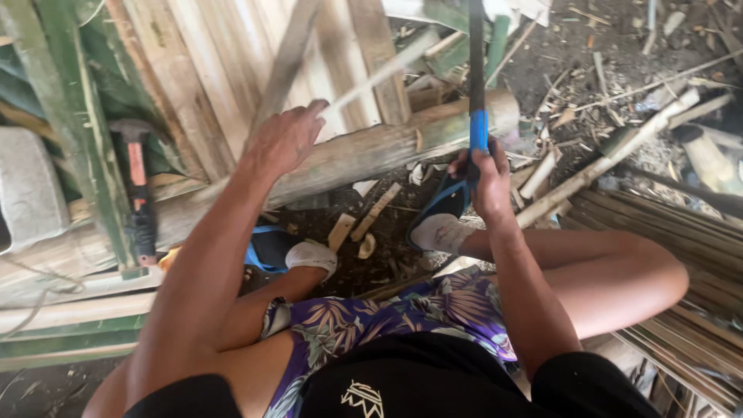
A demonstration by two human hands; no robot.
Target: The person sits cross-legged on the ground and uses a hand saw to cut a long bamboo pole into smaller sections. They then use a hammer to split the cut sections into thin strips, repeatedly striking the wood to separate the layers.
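Note:
My right hand [487, 174] grips the blue-taped handle of a long dark blade tool [476, 70] that points upward over a thick bamboo log [364, 151]. My left hand [285, 138] rests on a thin pale bamboo strip [379, 73] that leans across the log; the strip is blurred. The log lies crosswise in front of my feet, which wear white socks and blue sandals [445, 203].
A hammer [138, 186] with an orange and black handle lies on green bamboo poles [77, 131] at the left. Split bamboo slats [217, 70] lie beyond the log. Bundled strips [681, 232] lie at the right. Chips and offcuts litter the dirt ground [588, 70].

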